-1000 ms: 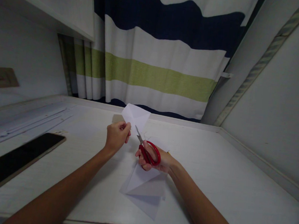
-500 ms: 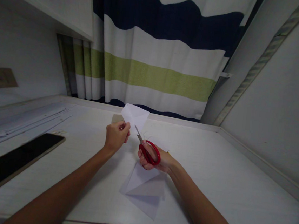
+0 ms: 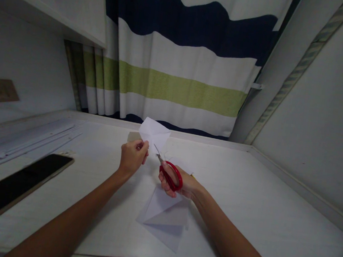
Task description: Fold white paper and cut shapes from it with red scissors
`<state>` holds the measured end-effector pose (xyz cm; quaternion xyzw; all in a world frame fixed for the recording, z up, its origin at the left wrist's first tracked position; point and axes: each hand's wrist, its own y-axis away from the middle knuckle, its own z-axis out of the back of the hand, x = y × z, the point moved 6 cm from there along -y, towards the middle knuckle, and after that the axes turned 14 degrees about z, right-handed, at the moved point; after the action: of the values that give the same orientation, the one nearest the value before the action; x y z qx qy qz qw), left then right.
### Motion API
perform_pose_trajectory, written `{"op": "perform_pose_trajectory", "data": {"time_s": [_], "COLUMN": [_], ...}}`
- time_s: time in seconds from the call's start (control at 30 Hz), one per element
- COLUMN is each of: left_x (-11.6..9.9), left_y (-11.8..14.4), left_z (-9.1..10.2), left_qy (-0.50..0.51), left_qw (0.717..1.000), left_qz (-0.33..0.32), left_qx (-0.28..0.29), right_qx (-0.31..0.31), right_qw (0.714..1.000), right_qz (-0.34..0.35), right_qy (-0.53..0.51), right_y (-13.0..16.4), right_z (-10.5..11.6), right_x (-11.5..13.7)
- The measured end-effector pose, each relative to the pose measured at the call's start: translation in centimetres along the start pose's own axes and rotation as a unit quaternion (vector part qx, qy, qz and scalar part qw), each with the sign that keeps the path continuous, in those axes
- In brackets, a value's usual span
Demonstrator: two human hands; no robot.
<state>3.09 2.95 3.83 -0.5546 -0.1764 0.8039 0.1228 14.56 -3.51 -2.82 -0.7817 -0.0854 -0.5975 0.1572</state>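
Note:
My left hand [image 3: 133,156] pinches a folded white paper piece [image 3: 154,131] and holds it up above the white desk [image 3: 243,200]. My right hand [image 3: 181,184] grips red-handled scissors [image 3: 169,172], whose blades point up and left at the paper's lower edge, close to my left fingers. On the desk under my right hand lies a larger folded white sheet [image 3: 165,219].
A dark flat slab, like a tablet or phone [image 3: 17,188], lies at the left of the desk. Long white strips [image 3: 37,140] rest at the back left. A striped curtain [image 3: 180,64] hangs behind, and a wall [image 3: 321,118] borders the desk on the right.
Both hands have stayed nearly in place. The scissors and the held paper have shifted very slightly to the left.

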Motion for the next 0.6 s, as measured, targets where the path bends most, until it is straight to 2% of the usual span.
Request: {"op": "perform_pose_trajectory", "data": {"time_s": [0.23,0.33,0.47,0.53,0.57,0.6], "left_x": [0.2,0.6,1.3,1.8,2.2,2.6], "left_y": [-0.2,-0.7,-1.7,-2.3,-2.7,-3.0], "left_z": [0.1,0.5,1.3,1.6,1.7,1.6], "left_qy": [-0.005,-0.006,-0.021,-0.050,-0.069,-0.085], "left_qw": [1.000,1.000,0.998,0.997,0.995,0.994], "left_qz": [0.008,0.026,0.041,0.041,0.043,0.043], "left_qx": [0.000,-0.014,-0.041,-0.052,-0.060,-0.055], "right_qx": [-0.005,0.016,0.058,0.033,-0.007,-0.071], "right_qw": [1.000,0.999,0.990,0.964,0.934,0.879], "right_qz": [-0.008,-0.022,-0.059,-0.081,-0.091,-0.107], "right_qy": [0.017,0.025,0.115,0.250,0.346,0.459], "right_y": [-0.1,0.2,1.0,1.3,1.5,1.7], "right_z": [0.2,0.2,0.7,2.2,3.5,5.3], "right_x": [0.0,0.3,1.5,2.3,2.9,3.7]}}
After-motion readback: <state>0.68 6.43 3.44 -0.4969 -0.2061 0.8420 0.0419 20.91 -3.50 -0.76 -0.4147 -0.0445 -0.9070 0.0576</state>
